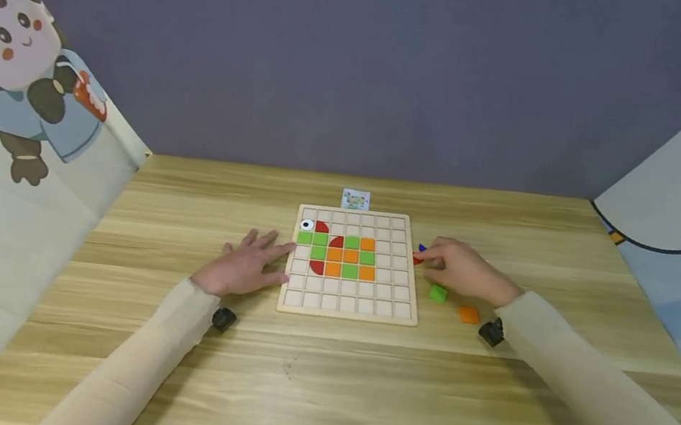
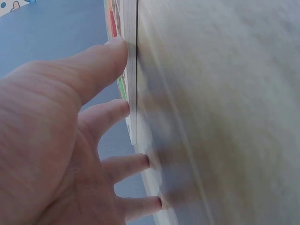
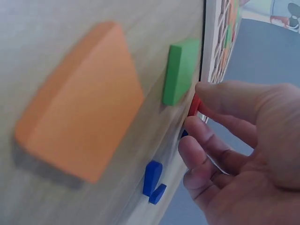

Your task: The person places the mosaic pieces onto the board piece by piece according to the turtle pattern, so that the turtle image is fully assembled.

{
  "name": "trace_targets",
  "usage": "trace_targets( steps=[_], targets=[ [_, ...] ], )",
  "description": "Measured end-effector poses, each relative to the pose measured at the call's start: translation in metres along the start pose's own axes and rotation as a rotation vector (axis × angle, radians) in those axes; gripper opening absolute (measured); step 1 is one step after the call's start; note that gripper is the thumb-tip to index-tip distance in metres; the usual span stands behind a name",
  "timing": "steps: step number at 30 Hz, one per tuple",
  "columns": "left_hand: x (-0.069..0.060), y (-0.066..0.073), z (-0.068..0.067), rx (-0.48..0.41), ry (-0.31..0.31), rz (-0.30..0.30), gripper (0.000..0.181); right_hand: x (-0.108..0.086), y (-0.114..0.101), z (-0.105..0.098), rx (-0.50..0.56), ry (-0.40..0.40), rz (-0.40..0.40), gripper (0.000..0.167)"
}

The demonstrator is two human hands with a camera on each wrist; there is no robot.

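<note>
A wooden grid board [image 1: 347,316] lies on the table, its cells partly filled with green and orange squares, red quarter-round pieces and a white eye piece [image 1: 307,224]. My left hand [image 1: 244,264] is spread at the board's left side; in the left wrist view, thumb and index fingertips touch the board's edge [image 2: 132,84]. Just beyond the right edge, my right hand [image 1: 466,270] pinches a small red piece [image 3: 194,104] between thumb and index finger, the other fingers bent. The fingers partly hide that piece.
Near the right hand lie a green square [image 1: 438,294], an orange square [image 1: 468,315] and small blue pieces [image 3: 152,178]. A picture card [image 1: 355,199] sits behind the board. A dark panel [image 1: 373,72] rises at the table's back, with printed walls on both sides.
</note>
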State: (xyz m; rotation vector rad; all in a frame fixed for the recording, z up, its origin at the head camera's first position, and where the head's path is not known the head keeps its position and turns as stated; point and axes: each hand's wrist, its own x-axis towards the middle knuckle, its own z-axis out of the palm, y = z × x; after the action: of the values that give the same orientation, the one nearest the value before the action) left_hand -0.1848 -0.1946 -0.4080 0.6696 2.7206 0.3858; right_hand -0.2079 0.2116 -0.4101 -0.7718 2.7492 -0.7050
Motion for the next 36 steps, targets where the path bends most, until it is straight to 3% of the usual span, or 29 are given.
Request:
trace_targets(
  steps=[8,15,23,28,36],
  targets=[
    [0.001,0.000,0.001,-0.003,0.005,0.000,0.066,0.002,-0.001,-0.001,0.078,0.007,0.150,0.020],
    [0.001,-0.001,0.002,0.000,0.000,-0.009,0.066,0.009,-0.003,0.005,0.030,0.064,0.135,0.006],
    [0.001,-0.001,0.004,0.011,-0.006,-0.010,0.066,0.014,-0.005,0.007,0.012,0.059,0.180,0.017],
    [0.001,-0.001,0.003,0.003,-0.002,-0.012,0.066,0.017,-0.006,0.006,0.025,0.060,0.149,0.021],
    [0.002,-0.001,0.002,-0.001,0.001,-0.012,0.066,0.021,-0.007,0.006,0.057,0.085,0.135,0.010]
  ],
)
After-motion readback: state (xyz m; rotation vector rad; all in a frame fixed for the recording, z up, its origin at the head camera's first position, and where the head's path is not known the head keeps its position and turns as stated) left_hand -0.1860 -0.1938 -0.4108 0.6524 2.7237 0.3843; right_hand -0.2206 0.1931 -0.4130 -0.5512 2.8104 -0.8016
